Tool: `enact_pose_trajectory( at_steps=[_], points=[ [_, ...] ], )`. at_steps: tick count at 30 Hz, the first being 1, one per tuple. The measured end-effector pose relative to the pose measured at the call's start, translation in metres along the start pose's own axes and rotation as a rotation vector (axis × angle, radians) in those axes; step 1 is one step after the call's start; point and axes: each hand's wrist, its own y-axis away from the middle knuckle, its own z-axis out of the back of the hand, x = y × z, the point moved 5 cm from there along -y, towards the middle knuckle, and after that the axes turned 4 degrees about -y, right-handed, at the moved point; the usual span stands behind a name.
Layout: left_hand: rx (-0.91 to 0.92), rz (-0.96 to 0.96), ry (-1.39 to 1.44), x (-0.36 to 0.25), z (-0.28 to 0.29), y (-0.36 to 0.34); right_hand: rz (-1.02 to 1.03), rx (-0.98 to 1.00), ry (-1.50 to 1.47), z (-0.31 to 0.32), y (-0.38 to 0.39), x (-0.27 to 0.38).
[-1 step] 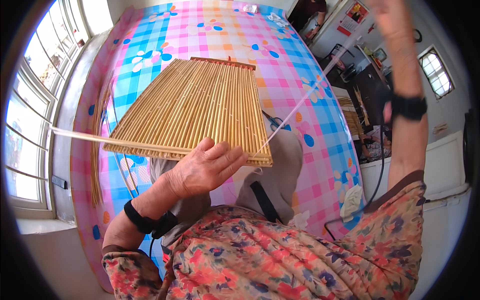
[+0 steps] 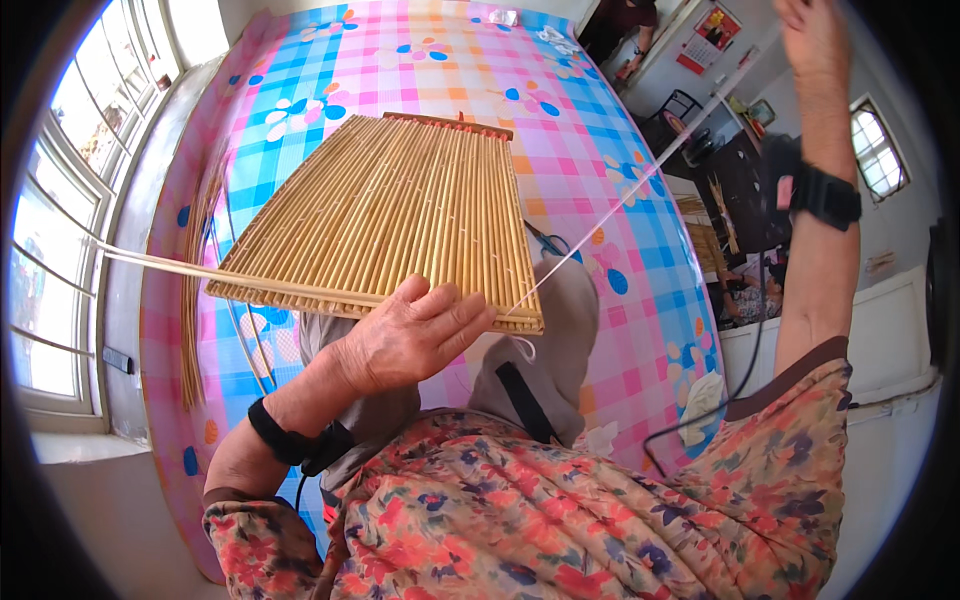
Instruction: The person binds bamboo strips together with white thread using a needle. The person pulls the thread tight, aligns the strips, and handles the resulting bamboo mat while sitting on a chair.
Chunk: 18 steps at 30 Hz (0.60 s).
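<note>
Checked cloth [image 2: 560,165] is seen behind the mat [image 2: 360,215], mid-frame, its long sticks [image 2: 450,220] pointed up, bottom edge gripped by the left hand [image 2: 415,335]. The right hand [image 2: 817,45], hold unclear, has been moved a bit right.

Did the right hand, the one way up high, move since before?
Yes. The right hand has moved a little to the right: the gap between it and the wall calendar looks wider now.

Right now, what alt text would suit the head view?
A person's left hand lies on the near edge of a panel of straw-coloured rods; a white cord runs from that edge up toward the raised right hand.
</note>
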Motion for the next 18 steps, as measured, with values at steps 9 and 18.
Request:
enact_pose_trajectory(
  at_steps=[9, 18],
  points=[
    [-0.042, 0.001, -0.021, 0.000, 0.001, 0.005, -0.754, 1.338, 0.227, -0.086, 0.272, -0.054],
    [-0.031, 0.028, -0.012, -0.001, -0.003, 0.008, -0.589, 1.412, 0.112, -0.088, 0.291, -0.068]
  ],
)
